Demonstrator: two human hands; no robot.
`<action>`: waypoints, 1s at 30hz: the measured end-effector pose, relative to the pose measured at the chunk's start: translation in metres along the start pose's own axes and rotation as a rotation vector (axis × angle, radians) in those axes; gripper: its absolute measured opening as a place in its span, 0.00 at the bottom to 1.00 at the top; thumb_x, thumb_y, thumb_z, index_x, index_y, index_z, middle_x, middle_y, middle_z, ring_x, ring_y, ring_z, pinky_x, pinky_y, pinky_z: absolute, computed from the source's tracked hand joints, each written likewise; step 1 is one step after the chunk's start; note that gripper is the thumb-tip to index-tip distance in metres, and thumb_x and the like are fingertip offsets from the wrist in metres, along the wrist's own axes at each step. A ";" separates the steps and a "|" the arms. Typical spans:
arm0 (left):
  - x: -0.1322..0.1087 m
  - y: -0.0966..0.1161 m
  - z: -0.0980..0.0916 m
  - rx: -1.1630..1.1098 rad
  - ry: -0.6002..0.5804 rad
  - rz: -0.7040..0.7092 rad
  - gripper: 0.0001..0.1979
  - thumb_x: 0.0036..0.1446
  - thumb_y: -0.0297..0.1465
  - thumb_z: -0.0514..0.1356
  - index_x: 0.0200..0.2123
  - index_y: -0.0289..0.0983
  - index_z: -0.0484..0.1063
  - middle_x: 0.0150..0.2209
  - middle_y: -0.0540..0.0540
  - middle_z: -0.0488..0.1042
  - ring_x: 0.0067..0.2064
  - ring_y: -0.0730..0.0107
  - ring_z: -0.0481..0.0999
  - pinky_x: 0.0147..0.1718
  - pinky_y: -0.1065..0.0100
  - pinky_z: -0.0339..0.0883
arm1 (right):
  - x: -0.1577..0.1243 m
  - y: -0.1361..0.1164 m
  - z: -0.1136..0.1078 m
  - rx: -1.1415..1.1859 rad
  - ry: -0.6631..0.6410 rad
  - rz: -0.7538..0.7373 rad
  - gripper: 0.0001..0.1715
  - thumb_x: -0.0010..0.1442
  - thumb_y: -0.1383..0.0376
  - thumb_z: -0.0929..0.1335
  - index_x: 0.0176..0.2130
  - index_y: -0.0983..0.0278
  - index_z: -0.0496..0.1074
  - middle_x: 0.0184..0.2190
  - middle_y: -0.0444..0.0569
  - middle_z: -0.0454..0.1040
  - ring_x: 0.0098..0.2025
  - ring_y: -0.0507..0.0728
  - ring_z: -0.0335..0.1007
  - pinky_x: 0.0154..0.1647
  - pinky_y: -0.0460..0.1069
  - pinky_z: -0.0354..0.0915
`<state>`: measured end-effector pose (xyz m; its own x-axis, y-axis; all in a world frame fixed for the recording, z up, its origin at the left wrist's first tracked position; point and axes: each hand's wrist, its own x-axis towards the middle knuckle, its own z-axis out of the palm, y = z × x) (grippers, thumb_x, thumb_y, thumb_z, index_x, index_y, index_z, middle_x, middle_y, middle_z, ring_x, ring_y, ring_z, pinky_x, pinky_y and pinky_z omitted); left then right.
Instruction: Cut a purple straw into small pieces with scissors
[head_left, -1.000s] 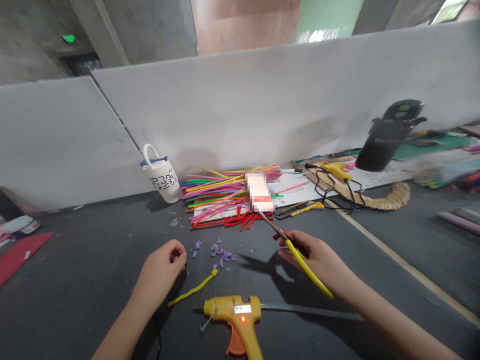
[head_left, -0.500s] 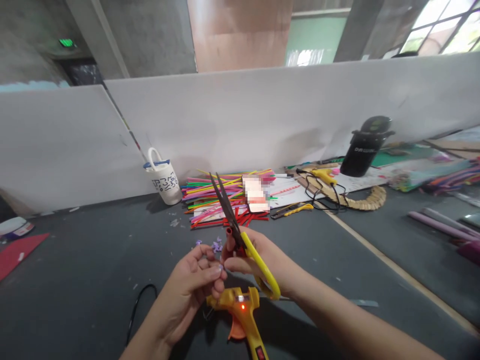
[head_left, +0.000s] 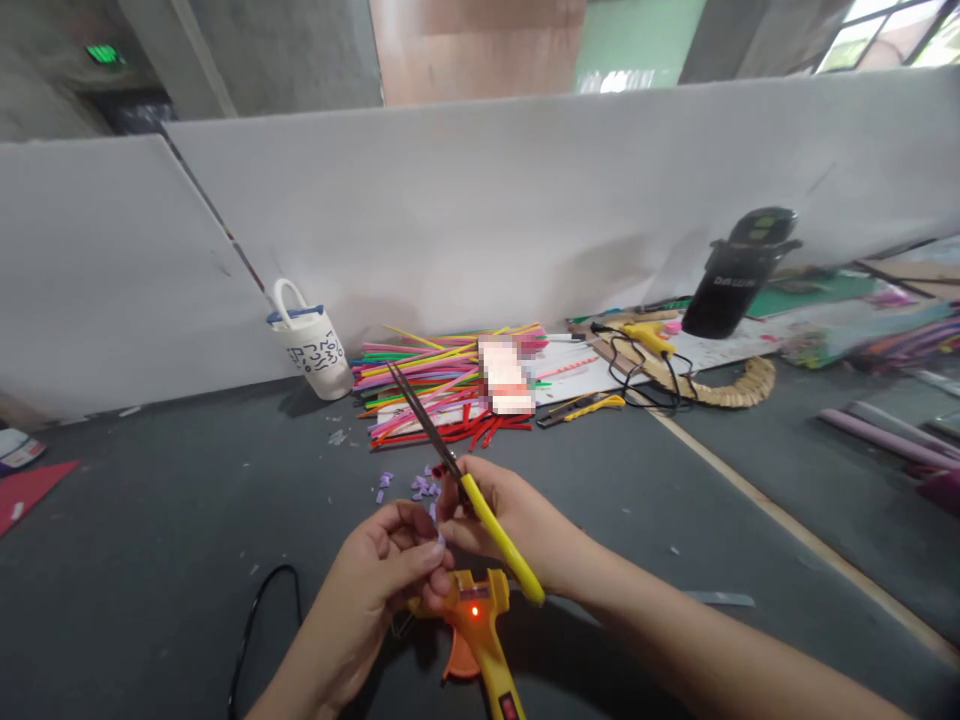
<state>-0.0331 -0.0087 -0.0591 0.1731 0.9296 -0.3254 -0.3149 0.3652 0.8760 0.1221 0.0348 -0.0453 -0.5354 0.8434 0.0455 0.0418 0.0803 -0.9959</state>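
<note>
My right hand (head_left: 517, 515) is closed around yellow-handled scissors (head_left: 480, 510), whose dark blades point up and to the left, nearly together. Beside its fingers shows the end of a small dark red roll (head_left: 439, 471), partly hidden. My left hand (head_left: 394, 560) pinches a tiny purple piece (head_left: 441, 541) between thumb and fingers, right against the right hand's fingertips. Just beyond both hands, several small purple scraps (head_left: 420, 487) lie on the dark table. Under the hands is a yellow glue gun (head_left: 480, 625) with an orange trigger and a lit red light.
Colourful pipe cleaners (head_left: 420, 385) lie ahead near a yellow utility knife (head_left: 585, 408). A white cup (head_left: 319, 355) stands at left, a black bottle (head_left: 731, 285) at right. Another yellow glue gun (head_left: 649, 338) rests at the back. A white partition (head_left: 465, 210) closes off the far side.
The scissor blades have come closer together, and the scissors have moved slightly left. More of the purple scraps show beside the hands. The view has shifted a little.
</note>
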 end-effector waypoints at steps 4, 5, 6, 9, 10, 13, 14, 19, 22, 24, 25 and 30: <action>0.000 -0.001 -0.002 0.075 0.038 -0.016 0.05 0.49 0.27 0.63 0.30 0.31 0.72 0.22 0.47 0.75 0.19 0.78 0.70 0.17 0.76 0.64 | 0.000 0.001 -0.001 -0.030 0.011 0.003 0.08 0.46 0.72 0.66 0.29 0.63 0.62 0.25 0.40 0.65 0.27 0.50 0.59 0.27 0.44 0.57; 0.000 -0.002 -0.003 0.084 0.049 -0.015 0.05 0.49 0.27 0.63 0.30 0.31 0.72 0.22 0.47 0.75 0.18 0.77 0.70 0.17 0.75 0.64 | 0.001 0.001 -0.001 -0.034 0.012 0.004 0.08 0.47 0.72 0.66 0.30 0.63 0.62 0.25 0.40 0.64 0.27 0.50 0.59 0.26 0.44 0.57; 0.001 -0.002 -0.004 0.088 0.056 -0.014 0.05 0.48 0.27 0.63 0.30 0.31 0.73 0.22 0.47 0.75 0.18 0.77 0.70 0.17 0.75 0.64 | 0.001 0.001 0.000 -0.037 0.014 0.004 0.08 0.47 0.72 0.65 0.30 0.63 0.62 0.25 0.40 0.64 0.26 0.50 0.58 0.26 0.44 0.56; 0.001 -0.004 -0.004 0.089 0.084 -0.014 0.06 0.46 0.26 0.64 0.30 0.31 0.73 0.20 0.47 0.75 0.17 0.76 0.70 0.16 0.75 0.63 | 0.001 0.002 0.004 -0.046 0.030 -0.001 0.09 0.47 0.72 0.65 0.31 0.63 0.62 0.25 0.39 0.63 0.26 0.50 0.58 0.26 0.44 0.57; 0.001 -0.004 -0.004 0.090 0.095 -0.011 0.07 0.45 0.26 0.65 0.30 0.31 0.73 0.19 0.48 0.74 0.17 0.75 0.70 0.15 0.75 0.63 | 0.001 0.002 0.004 -0.049 0.036 -0.005 0.09 0.46 0.73 0.65 0.31 0.63 0.62 0.25 0.39 0.63 0.27 0.50 0.58 0.26 0.44 0.57; 0.000 -0.004 -0.002 0.096 0.112 0.003 0.08 0.43 0.26 0.65 0.30 0.31 0.74 0.18 0.48 0.73 0.17 0.74 0.70 0.14 0.74 0.63 | -0.001 0.002 0.007 -0.062 0.049 -0.013 0.10 0.46 0.72 0.66 0.30 0.63 0.61 0.25 0.39 0.63 0.27 0.50 0.58 0.27 0.44 0.57; 0.000 -0.004 -0.001 0.099 0.104 0.007 0.07 0.43 0.26 0.65 0.29 0.31 0.74 0.18 0.49 0.73 0.17 0.74 0.70 0.14 0.74 0.63 | -0.002 0.001 0.008 -0.066 0.050 -0.015 0.10 0.47 0.72 0.66 0.31 0.62 0.61 0.26 0.39 0.63 0.28 0.50 0.58 0.28 0.44 0.57; -0.006 0.002 0.004 0.138 0.056 0.028 0.03 0.48 0.26 0.63 0.26 0.31 0.73 0.18 0.49 0.71 0.18 0.77 0.68 0.16 0.76 0.62 | -0.005 -0.004 0.009 -0.070 0.056 -0.042 0.09 0.49 0.71 0.66 0.32 0.62 0.61 0.26 0.39 0.64 0.28 0.50 0.58 0.28 0.44 0.57; -0.007 0.014 0.009 0.117 0.089 0.082 0.02 0.47 0.26 0.63 0.26 0.33 0.73 0.19 0.50 0.72 0.17 0.77 0.68 0.16 0.76 0.61 | -0.006 -0.011 0.003 -0.087 0.076 -0.064 0.09 0.51 0.66 0.67 0.32 0.62 0.61 0.27 0.40 0.63 0.28 0.50 0.58 0.29 0.45 0.58; -0.007 0.027 0.014 0.098 0.147 0.180 0.03 0.46 0.27 0.64 0.26 0.34 0.73 0.19 0.51 0.72 0.18 0.77 0.68 0.17 0.76 0.62 | -0.007 -0.018 -0.003 -0.162 0.087 -0.063 0.13 0.52 0.61 0.68 0.34 0.62 0.60 0.28 0.41 0.64 0.29 0.52 0.59 0.29 0.45 0.58; -0.007 0.034 0.018 0.085 0.181 0.241 0.04 0.45 0.28 0.65 0.25 0.34 0.73 0.19 0.51 0.73 0.19 0.77 0.69 0.18 0.77 0.63 | -0.009 -0.022 -0.006 -0.218 0.089 -0.062 0.15 0.51 0.58 0.68 0.35 0.62 0.61 0.30 0.43 0.65 0.30 0.53 0.60 0.30 0.46 0.58; -0.010 0.059 0.035 -0.060 0.270 0.380 0.04 0.42 0.28 0.67 0.24 0.36 0.74 0.22 0.51 0.75 0.24 0.76 0.71 0.25 0.76 0.66 | -0.016 -0.036 -0.011 -0.566 0.168 -0.091 0.24 0.45 0.52 0.72 0.35 0.62 0.62 0.34 0.46 0.69 0.33 0.57 0.62 0.31 0.48 0.56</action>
<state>-0.0212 0.0017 0.0087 -0.2117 0.9746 -0.0737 -0.3639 -0.0086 0.9314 0.1382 0.0243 -0.0098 -0.4188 0.8886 0.1870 0.4696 0.3881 -0.7930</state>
